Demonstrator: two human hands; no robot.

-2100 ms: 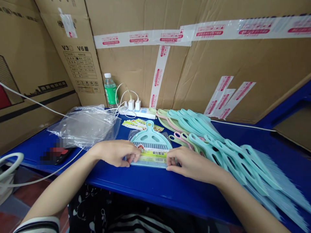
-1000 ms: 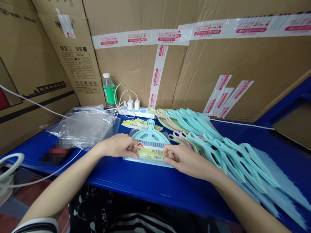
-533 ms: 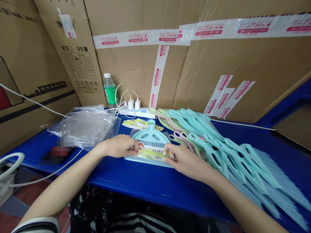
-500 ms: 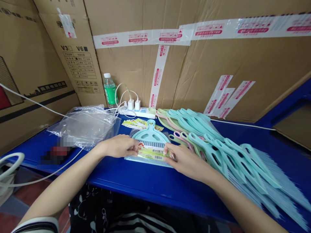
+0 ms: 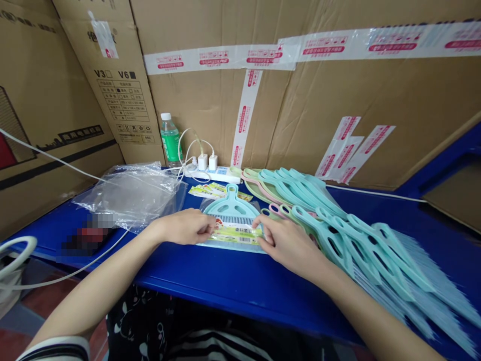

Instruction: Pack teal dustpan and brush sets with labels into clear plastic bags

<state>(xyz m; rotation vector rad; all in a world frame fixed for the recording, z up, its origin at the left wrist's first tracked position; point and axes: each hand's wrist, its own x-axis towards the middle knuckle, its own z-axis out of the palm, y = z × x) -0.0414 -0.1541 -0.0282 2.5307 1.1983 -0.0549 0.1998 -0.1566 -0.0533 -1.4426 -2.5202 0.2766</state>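
A light-blue dustpan and brush set (image 5: 230, 206) lies flat in front of me inside a clear plastic bag (image 5: 221, 244), its handle pointing away. Across the brush bristles is a yellow-green printed card (image 5: 240, 232). My left hand (image 5: 190, 226) is closed at the left edge of the bag, fingers curled on the plastic. At the right edge, my right hand (image 5: 283, 243) touches the bag with thumb and index finger apart, part of the card showing between them. Its other fingers are curled and partly hidden.
Loose brushes (image 5: 349, 245) and dustpans (image 5: 300, 188) are piled on the right of the blue table (image 5: 210, 286). Clear bags (image 5: 131, 195) lie left. Printed cards (image 5: 205, 191), a power strip (image 5: 221, 173) and a bottle (image 5: 171, 140) stand behind, before cardboard (image 5: 203, 100).
The bagged set has shifted slightly away from me and turned a little. My right thumb and index finger have spread apart at the card's right end. My left hand stays at the left edge.
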